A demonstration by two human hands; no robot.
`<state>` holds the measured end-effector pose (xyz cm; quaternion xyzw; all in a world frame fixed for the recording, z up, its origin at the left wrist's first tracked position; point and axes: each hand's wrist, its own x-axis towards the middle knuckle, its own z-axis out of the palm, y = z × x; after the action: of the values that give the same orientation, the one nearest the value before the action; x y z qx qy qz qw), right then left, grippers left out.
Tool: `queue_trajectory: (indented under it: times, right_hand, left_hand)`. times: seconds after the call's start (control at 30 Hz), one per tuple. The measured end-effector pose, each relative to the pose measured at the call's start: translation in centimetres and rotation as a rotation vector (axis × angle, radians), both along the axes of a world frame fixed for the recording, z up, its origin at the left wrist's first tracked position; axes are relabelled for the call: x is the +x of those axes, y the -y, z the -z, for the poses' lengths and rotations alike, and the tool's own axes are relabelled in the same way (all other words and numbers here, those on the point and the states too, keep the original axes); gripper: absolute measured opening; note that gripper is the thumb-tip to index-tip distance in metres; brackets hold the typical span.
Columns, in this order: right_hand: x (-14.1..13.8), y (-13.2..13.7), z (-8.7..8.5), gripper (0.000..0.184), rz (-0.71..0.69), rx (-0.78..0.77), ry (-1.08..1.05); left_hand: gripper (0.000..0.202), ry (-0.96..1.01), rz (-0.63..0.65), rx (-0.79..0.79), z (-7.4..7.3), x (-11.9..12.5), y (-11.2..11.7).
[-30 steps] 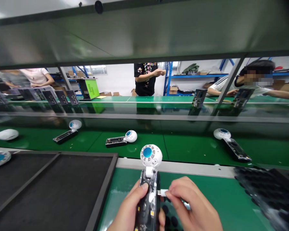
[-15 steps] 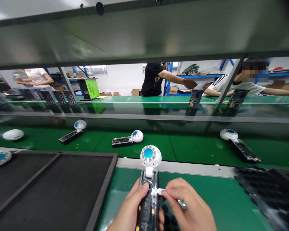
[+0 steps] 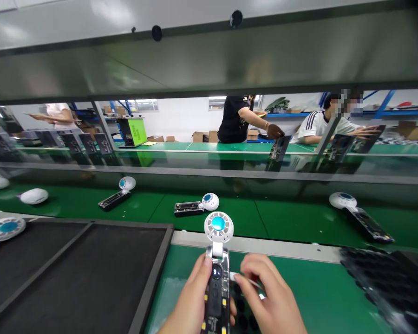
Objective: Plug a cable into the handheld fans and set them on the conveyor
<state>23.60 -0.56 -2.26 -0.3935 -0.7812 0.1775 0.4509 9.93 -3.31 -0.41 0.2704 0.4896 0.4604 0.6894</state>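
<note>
My left hand [image 3: 190,304] grips the clear-cased black handle of a small handheld fan [image 3: 217,273], thumb near its round button. The fan's white head with a blue centre points away from me. My right hand [image 3: 268,297] pinches a small white piece [image 3: 234,277] against the handle's right side. Both hands hover low over the green bench [image 3: 316,287] at the bottom centre.
A black tray [image 3: 73,273] lies to the left, and a black moulded tray [image 3: 386,278] to the right. Several fans [image 3: 195,205] lie on the green conveyor belt beyond a metal rail. A shelf hangs overhead. Other people work at the far benches.
The fans on the belt have drifted to the right. My view has tilted slightly, and my hands with the fan sit a little lower. The person in black has turned and reached right.
</note>
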Motion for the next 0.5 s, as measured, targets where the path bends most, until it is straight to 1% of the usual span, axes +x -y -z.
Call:
queue_trajectory:
  times: [0.1, 0.13, 0.2, 0.23, 0.3, 0.37, 0.4, 0.43, 0.47, 0.5]
  right_hand:
    - [-0.3, -0.3, -0.5, 0.005, -0.041, -0.059, 0.143]
    - [-0.3, -0.4, -0.6, 0.011, -0.049, -0.068, 0.182]
    - [0.4, -0.8, -0.7, 0.025, -0.028, -0.073, 0.226]
    - [1.2, -1.2, -0.7, 0.026, 0.015, -0.075, 0.226]
    - [3.3, -2.1, -0.6, 0.026, 0.150, -0.087, 0.206]
    - [5.5, -2.9, -0.5, 0.024, 0.322, -0.111, 0.179]
    - [6.3, -3.3, -0.4, 0.023, 0.350, -0.127, 0.183]
    - [6.7, -3.5, -0.2, 0.021, 0.322, -0.147, 0.208]
    - [6.7, -3.6, 0.0, 0.015, 0.263, -0.159, 0.241]
    - [6.4, -3.6, 0.3, 0.008, 0.185, -0.168, 0.283]
  left_hand:
    - [0.033, -0.074, -0.015, 0.053, -0.3, 0.2, 0.0]
    - [0.032, -0.098, -0.022, 0.077, -0.5, 0.3, -0.2]
    - [0.031, -0.128, -0.026, 0.123, -1.0, 0.0, -0.9]
    - [0.031, -0.137, -0.037, 0.143, -1.3, -0.5, -1.5]
    - [0.031, -0.170, -0.116, 0.188, -2.0, -2.6, -3.3]
    - [0.031, -0.249, -0.298, 0.252, -2.7, -6.0, -5.9]
    - [0.033, -0.306, -0.394, 0.285, -2.9, -7.8, -7.4]
    - [0.033, -0.373, -0.461, 0.305, -2.9, -9.6, -8.9]
    - [0.032, -0.447, -0.496, 0.305, -2.8, -11.1, -10.5]
    - [0.031, -0.520, -0.489, 0.287, -2.4, -12.4, -12.0]
